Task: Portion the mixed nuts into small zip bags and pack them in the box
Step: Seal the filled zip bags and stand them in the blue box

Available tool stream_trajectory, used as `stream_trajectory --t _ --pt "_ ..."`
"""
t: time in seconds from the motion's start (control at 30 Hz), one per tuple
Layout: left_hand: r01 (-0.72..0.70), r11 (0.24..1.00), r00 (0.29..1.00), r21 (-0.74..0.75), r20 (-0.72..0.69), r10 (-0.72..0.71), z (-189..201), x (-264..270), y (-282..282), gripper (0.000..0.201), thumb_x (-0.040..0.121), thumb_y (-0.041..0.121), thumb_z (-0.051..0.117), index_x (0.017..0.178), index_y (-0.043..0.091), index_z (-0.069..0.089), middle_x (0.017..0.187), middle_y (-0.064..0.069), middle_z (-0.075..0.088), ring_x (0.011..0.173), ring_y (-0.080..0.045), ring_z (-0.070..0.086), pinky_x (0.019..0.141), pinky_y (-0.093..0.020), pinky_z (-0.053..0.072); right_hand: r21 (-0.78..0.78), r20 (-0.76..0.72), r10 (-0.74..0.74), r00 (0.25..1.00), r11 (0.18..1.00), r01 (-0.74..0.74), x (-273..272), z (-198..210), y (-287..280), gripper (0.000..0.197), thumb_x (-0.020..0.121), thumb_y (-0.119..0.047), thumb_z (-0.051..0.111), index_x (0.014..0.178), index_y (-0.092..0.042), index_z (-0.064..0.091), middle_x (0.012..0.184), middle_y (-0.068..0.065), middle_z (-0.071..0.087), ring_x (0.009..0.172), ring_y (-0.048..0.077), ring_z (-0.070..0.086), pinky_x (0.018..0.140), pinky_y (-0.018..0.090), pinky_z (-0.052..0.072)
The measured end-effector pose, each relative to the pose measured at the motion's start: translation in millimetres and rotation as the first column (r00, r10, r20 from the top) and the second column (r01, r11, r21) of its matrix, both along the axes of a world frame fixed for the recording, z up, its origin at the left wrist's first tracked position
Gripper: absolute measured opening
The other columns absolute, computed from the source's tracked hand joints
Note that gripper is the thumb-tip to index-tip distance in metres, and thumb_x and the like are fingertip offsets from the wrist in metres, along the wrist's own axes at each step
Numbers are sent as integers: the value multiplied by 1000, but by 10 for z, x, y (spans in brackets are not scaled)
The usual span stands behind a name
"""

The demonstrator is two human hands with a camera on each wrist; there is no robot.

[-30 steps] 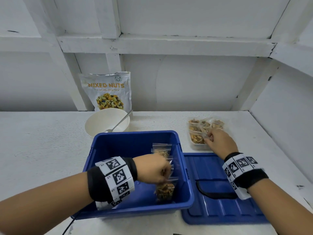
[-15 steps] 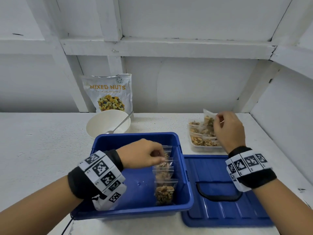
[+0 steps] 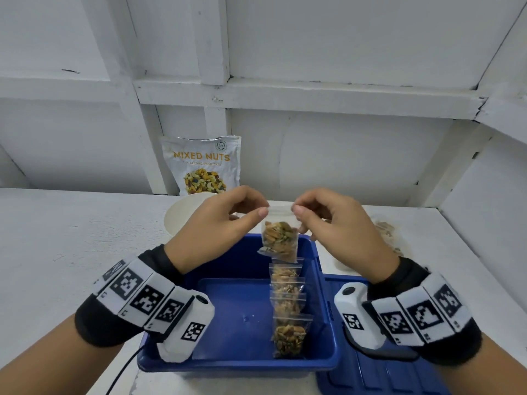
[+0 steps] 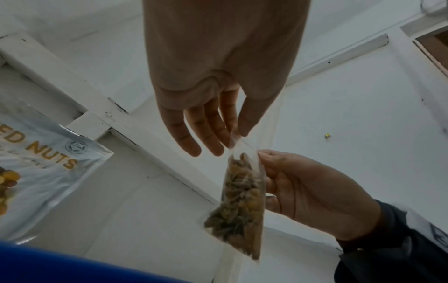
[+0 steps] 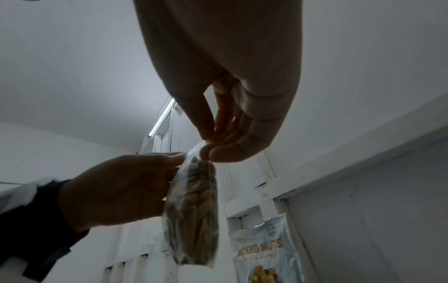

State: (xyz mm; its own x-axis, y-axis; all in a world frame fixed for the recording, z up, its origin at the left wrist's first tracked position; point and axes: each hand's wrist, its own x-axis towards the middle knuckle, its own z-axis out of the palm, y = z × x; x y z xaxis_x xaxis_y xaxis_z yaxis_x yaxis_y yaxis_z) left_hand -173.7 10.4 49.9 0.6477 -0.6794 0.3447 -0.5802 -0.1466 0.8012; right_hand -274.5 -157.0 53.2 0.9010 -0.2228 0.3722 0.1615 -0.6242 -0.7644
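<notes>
zip bag (image 3: pixel 280 243) held above box (image 3: pixel 228 354) – bowl (image 3: pixel 178 220) behind hands.

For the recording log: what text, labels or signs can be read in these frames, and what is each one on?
"MIXED NUTS": orange print on the white pouch against the wall.
Small line under it: too blurred to read.
Round seal at the pouch's top right: unreadable.
Wristbands: black-and-white square codes, no readable words.
</notes>
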Motion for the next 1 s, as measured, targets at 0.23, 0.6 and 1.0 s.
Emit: stream_trajectory --t 0.23,0.6,1.0 --pt "-44 999 996 7 -72 44 77 54 207 5 86 11 61 85 13 66 78 2 66 68 0 59 68 -14 48 238 -64 81 995 969 -64 106 72 218 13 92 -9 53 84 -13 62 69 -1 62 62 7 62 61 25 55" --pt "-117 991 991 63 73 113 58 68 402 21 88 10 59 73 26 59 71 8 64 70 -4 59 66 -10 44 180 -159 140 977 977 -111 152 35 345 12 88 -5 58 91 -16 63 81 3 67 73 12 66 66 18 54" --pt "-39 996 999 80 36 36 -5 66 354 11 87 14 61 85 25 60 86 5 66 81 -4 59 68 -8 44 33 -120 26 992 999 -23 156 25 368 16 88 -11 59 77 -23 61 68 -4 66 62 2 63 67 20 54"
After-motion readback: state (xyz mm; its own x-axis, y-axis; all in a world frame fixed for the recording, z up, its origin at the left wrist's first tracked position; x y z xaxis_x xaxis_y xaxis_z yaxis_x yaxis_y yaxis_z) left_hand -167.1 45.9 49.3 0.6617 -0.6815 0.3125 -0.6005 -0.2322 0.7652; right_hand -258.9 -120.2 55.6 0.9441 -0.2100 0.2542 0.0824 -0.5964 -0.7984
